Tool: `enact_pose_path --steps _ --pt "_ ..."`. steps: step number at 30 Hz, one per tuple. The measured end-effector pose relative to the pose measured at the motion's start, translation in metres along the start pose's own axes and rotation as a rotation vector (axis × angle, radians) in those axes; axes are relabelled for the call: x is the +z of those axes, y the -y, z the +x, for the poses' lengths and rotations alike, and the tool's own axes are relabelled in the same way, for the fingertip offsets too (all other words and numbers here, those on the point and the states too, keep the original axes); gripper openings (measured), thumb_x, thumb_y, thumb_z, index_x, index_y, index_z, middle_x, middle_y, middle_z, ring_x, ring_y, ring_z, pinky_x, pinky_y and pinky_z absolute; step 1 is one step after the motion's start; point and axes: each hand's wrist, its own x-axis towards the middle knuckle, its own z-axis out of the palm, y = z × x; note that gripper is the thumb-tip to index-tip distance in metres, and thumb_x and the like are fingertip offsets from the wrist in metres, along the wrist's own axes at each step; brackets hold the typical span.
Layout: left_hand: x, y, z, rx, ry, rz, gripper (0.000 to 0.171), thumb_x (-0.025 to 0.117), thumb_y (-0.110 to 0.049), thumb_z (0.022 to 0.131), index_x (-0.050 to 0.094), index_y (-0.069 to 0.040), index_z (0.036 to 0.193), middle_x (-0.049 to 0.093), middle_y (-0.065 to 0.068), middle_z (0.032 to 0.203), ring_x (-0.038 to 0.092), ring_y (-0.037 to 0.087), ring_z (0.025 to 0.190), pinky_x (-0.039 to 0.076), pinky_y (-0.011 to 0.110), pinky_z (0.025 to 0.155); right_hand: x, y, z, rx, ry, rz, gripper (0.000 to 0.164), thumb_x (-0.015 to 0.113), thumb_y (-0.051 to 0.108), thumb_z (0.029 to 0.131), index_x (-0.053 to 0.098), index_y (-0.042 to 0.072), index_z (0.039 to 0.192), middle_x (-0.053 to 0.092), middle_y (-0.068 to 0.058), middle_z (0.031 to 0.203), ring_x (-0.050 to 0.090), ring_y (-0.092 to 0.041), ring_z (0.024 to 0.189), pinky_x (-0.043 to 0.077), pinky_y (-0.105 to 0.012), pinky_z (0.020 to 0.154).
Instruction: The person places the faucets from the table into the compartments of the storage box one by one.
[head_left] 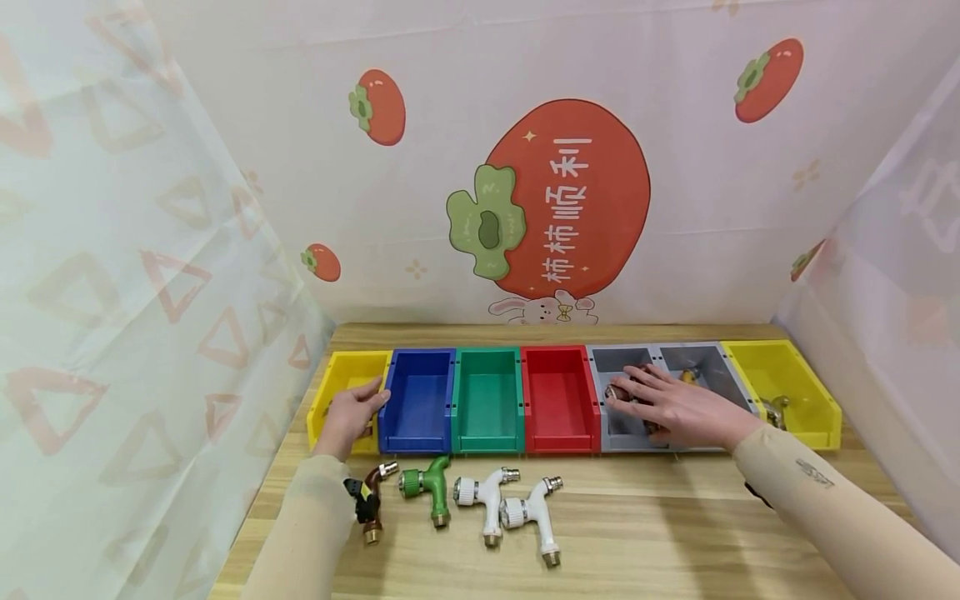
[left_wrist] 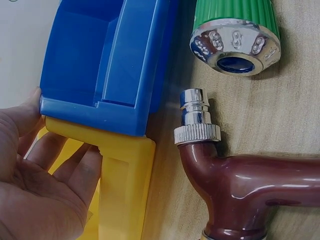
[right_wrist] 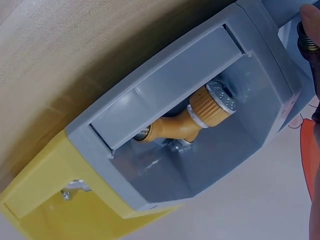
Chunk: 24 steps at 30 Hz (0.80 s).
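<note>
At the leftmost yellow bin [head_left: 345,367], my left hand [head_left: 351,417] grips the wall it shares with the blue bin [left_wrist: 75,65]. The fingers are inside the yellow bin and the thumb is on the blue side. Over a grey bin [head_left: 622,360], my right hand [head_left: 678,408] holds a dark brown tap [head_left: 617,392] from above. The hand hides most of the tap; its threaded end [right_wrist: 307,44] shows in the right wrist view. An orange tap [right_wrist: 175,126] with a ribbed knob lies in the neighbouring grey bin [right_wrist: 215,160].
A green bin [head_left: 487,400] and a red bin [head_left: 558,400] stand mid-row. The right-end yellow bin [head_left: 780,367] contains metal taps [head_left: 776,410]. In front lie a brown tap [left_wrist: 235,175], a green tap [head_left: 437,485] and two white taps [head_left: 491,500]. Cloth walls surround the table.
</note>
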Motion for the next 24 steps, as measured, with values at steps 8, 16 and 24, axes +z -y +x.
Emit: enact_pose_path --steps 8,16,24 --pt "0.0009 0.0014 0.0020 -0.002 -0.001 -0.011 0.056 0.060 -0.038 0.104 0.044 -0.026 0.156 0.046 0.012 0.157 0.053 0.026 0.119 0.054 0.030 0.077 0.0047 -0.0016 0.0002 0.050 0.040 0.045 0.095 0.095 0.030 0.069 0.051 0.017 0.153 0.048 -0.018 0.155 0.046 -0.045 0.139 0.042 -0.062 0.110" --pt "0.0000 0.0015 0.0020 0.001 -0.004 0.005 0.056 0.060 -0.039 0.104 0.043 -0.026 0.156 0.044 0.012 0.159 0.053 0.028 0.127 0.056 0.032 0.082 0.0092 -0.0028 0.0010 0.112 0.090 0.107 0.095 0.092 0.032 0.074 0.046 0.019 0.156 0.044 -0.017 0.158 0.042 -0.044 0.142 0.039 -0.060 0.113" --pt "0.0000 0.0001 0.0007 -0.001 0.004 0.008 0.056 0.058 -0.038 0.105 0.041 -0.026 0.157 0.042 0.012 0.160 0.050 0.031 0.136 0.056 0.044 0.095 0.0092 -0.0012 0.0031 0.161 0.113 0.161 0.093 0.091 0.030 0.076 0.045 0.018 0.156 0.043 -0.019 0.158 0.041 -0.047 0.142 0.038 -0.063 0.112"
